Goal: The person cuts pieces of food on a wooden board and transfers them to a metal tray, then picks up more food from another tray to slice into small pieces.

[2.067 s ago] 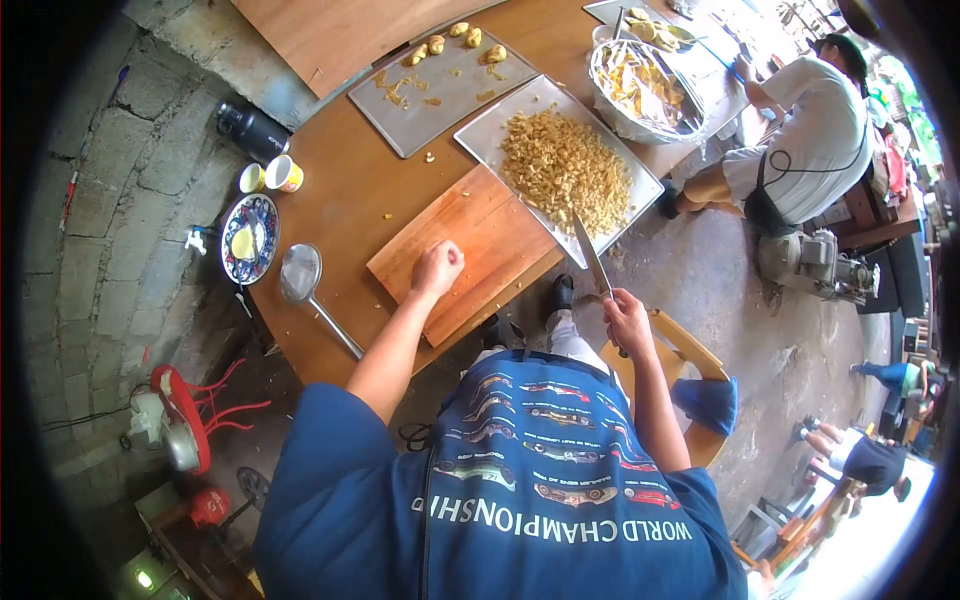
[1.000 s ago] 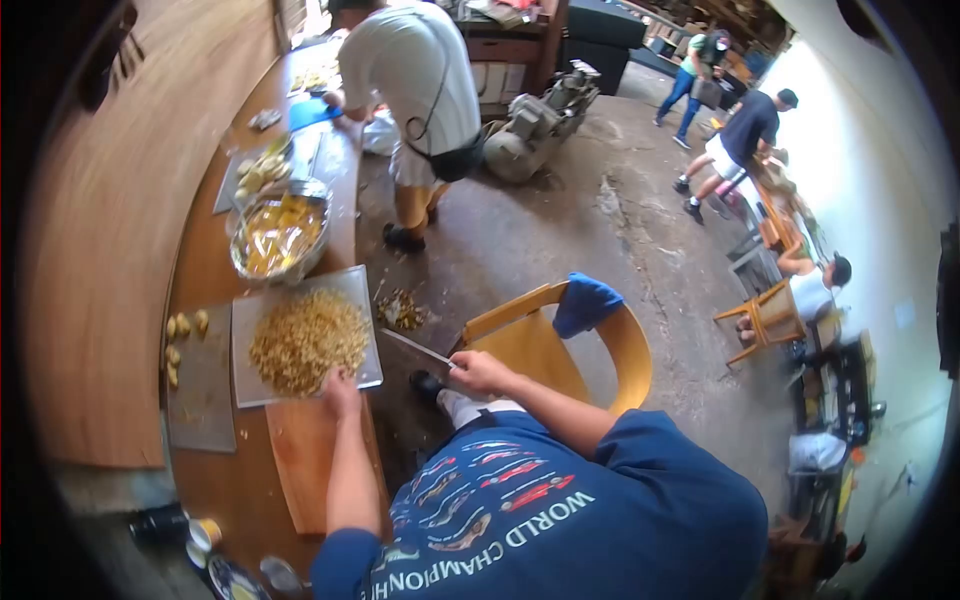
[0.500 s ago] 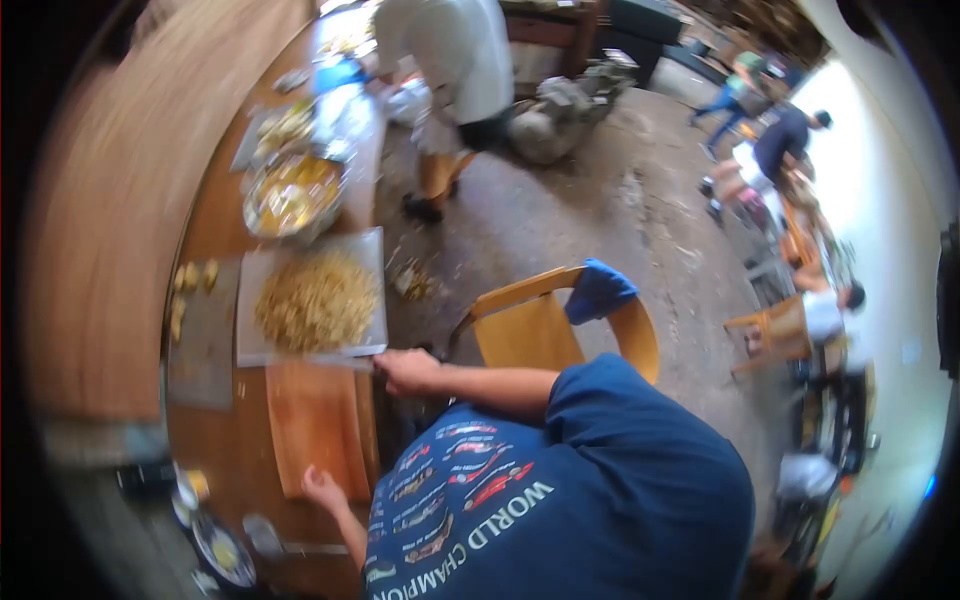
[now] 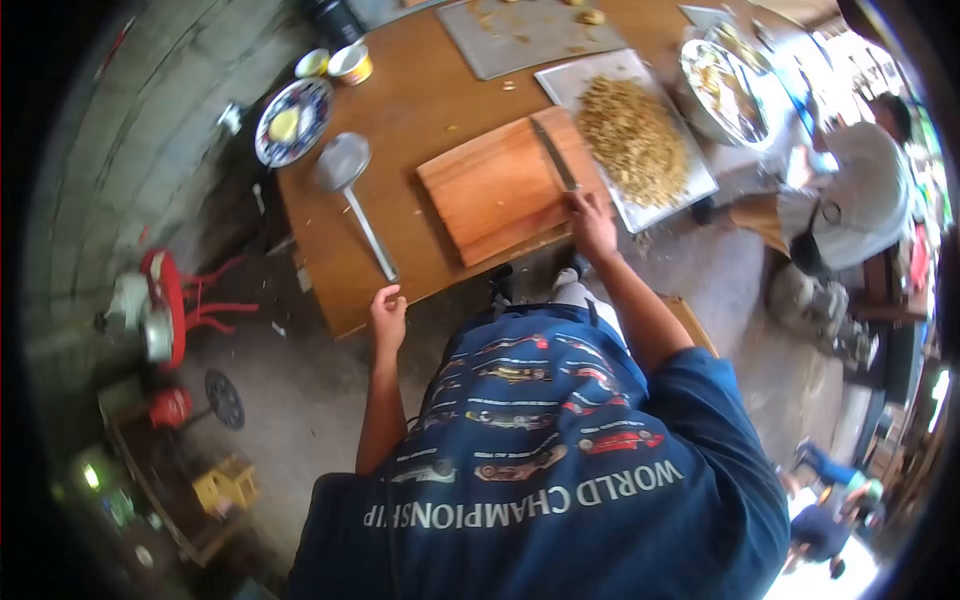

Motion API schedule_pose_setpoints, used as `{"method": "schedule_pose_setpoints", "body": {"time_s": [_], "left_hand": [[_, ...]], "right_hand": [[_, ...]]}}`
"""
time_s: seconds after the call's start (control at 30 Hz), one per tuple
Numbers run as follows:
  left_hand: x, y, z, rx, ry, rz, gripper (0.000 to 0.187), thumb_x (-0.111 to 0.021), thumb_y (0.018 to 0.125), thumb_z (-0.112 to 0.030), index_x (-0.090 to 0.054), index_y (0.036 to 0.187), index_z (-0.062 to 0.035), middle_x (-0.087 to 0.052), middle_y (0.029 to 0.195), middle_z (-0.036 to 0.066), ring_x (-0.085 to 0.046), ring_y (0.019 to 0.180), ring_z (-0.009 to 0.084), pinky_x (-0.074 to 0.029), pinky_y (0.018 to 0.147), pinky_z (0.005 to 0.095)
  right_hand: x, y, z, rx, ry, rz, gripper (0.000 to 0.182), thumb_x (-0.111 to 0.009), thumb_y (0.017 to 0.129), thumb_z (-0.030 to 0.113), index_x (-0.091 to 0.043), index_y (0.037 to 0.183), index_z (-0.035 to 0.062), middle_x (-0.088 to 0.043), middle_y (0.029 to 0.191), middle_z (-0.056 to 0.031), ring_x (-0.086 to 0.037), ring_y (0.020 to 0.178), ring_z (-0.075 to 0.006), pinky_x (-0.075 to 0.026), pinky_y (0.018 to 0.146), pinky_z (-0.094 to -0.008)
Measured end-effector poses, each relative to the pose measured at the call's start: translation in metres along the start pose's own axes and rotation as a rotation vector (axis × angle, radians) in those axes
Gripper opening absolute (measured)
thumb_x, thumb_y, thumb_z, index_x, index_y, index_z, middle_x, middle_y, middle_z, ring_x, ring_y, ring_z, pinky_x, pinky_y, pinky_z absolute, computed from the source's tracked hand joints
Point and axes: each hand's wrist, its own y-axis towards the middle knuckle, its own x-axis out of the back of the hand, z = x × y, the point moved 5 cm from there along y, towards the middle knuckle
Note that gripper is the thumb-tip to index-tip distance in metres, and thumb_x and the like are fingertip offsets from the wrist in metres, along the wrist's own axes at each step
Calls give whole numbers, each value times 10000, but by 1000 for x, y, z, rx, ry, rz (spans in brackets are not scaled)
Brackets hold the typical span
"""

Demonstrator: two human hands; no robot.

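Note:
My right hand [image 4: 592,222] is closed around the handle of a kitchen knife [image 4: 553,155], whose blade lies over the right end of a wooden cutting board [image 4: 490,195]. Just right of the board is a tray [image 4: 640,217] with a heap of chopped pale-yellow pieces [image 4: 635,140] on it. On the left, my left hand [image 4: 388,310] is at the table's front edge, its fingers loosely bent and nothing visible in them. Close to its fingertips is the handle end of a metal skimmer [image 4: 345,160] lying on the table.
The wooden table [image 4: 400,110] also bears a patterned plate [image 4: 293,123] with a yellow item, small tubs [image 4: 350,64], a stained sheet [image 4: 500,45] and a big bowl [image 4: 720,95] at the right. A person [image 4: 850,190] bends beside the table. A red stand [image 4: 170,310] is at the left.
The view has swung toward the table's left end. My right hand, with the knife, has gone from the tray's edge to the board. My left hand has left the board for the skimmer's handle end.

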Motion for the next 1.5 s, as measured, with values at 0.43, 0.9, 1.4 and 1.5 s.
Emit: {"method": "schedule_pose_setpoints", "body": {"time_s": [0.43, 0.9, 1.4, 1.5], "left_hand": [[-81, 27, -49, -171, -38, 130, 282, -727, 976, -107, -736, 1248, -30, -773, 1182, 138, -748, 834, 214, -606, 817, 368], [-160, 66, -146, -422, 312, 194, 735, -805, 939, -193, -506, 1601, -81, -400, 1709, 280, -398, 1586, 418, -338, 1302, 483], [-300, 149, -188, -314, 776, -118, 793, -610, 1085, -398, -268, 1742, -115, -167, 1821, 221, -161, 1673, 468, -156, 1324, 672], [-306, 147, -196, -304, 807, -259, 764, -604, 1085, -400, -303, 1732, -127, -222, 1811, 200, -215, 1662, 441, -172, 1325, 654]], "right_hand": [[16, -11, -5, 30, -57, 0, 719, -632, 885, 111, -591, 1578, 296, -532, 1544, -193, -517, 1399, -435, -457, 1194, -504], [72, -44, -76, -136, 162, -82, 640, -721, 976, 228, -556, 1593, 272, -550, 1486, -198, -563, 1298, -437, -481, 1143, -527], [134, -10, -135, -11, 248, 58, 620, -680, 1013, 265, -529, 1614, 234, -599, 1437, -167, -576, 1324, -385, -482, 1163, -483], [143, 5, -144, 3, 222, 108, 579, -666, 1031, 275, -550, 1596, 224, -614, 1416, -161, -583, 1316, -381, -487, 1156, -478]]}}
